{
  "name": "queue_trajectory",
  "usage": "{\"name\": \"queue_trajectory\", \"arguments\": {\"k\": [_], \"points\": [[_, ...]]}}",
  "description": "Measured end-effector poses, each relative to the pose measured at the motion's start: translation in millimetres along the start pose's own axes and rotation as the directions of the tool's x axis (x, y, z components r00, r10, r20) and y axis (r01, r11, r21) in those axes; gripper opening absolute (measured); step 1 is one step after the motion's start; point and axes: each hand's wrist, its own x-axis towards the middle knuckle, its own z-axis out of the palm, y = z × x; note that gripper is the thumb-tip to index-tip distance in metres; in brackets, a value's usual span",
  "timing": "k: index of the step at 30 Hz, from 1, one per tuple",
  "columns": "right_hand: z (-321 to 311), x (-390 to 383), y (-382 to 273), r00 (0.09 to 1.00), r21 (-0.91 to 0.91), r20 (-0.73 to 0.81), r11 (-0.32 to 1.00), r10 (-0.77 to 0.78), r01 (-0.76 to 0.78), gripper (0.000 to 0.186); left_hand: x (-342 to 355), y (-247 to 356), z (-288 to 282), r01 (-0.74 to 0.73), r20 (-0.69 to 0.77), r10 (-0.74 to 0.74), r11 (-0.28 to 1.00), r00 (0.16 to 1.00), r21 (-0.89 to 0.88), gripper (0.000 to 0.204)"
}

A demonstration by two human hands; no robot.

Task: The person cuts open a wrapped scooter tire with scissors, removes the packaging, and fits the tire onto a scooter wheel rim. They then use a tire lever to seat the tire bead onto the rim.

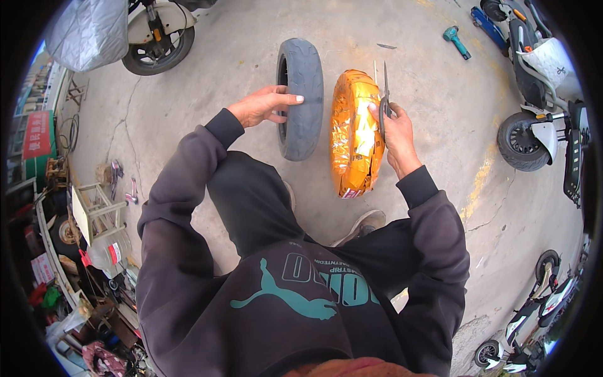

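Observation:
Two tyres stand upright on the concrete floor in front of me. My left hand (262,105) rests on the bare grey tyre (301,94), fingers spread over its tread and thumb at the sidewall. To its right stands a tyre wrapped in shiny orange foil (353,135). My right hand (394,129) grips a pair of scissors (384,94), blades pointing up, pressed against the outer edge of the wrapped tyre. Both dark sleeves come in from the lower edge.
A covered scooter (135,34) stands at the top left and another scooter (540,94) at the right. A teal power tool (456,41) lies on the floor top right. Cluttered shelves, a small stool (94,210) and a plastic jug (107,254) fill the left side.

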Motion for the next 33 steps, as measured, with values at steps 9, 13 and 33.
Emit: {"name": "queue_trajectory", "arguments": {"k": [9, 13, 33], "points": [[15, -10, 3, 0.996, 0.163, 0.043, 0.983, 0.075, -0.081, 0.086, -10, 11, 43, 0.018, 0.028, -0.025, 0.972, 0.999, 0.235, 0.111], [13, -6, -3, 0.997, 0.152, 0.033, 0.986, 0.063, -0.067, 0.085, 5, 8, 45, 0.002, 0.050, -0.015, 0.966, 0.999, 0.258, 0.100], [0, -7, 2, 0.997, 0.112, 0.059, 0.992, 0.050, -0.057, 0.084, 29, 47, -7, -0.194, -0.273, 0.435, 0.766, 0.858, 0.613, 0.070]]}}
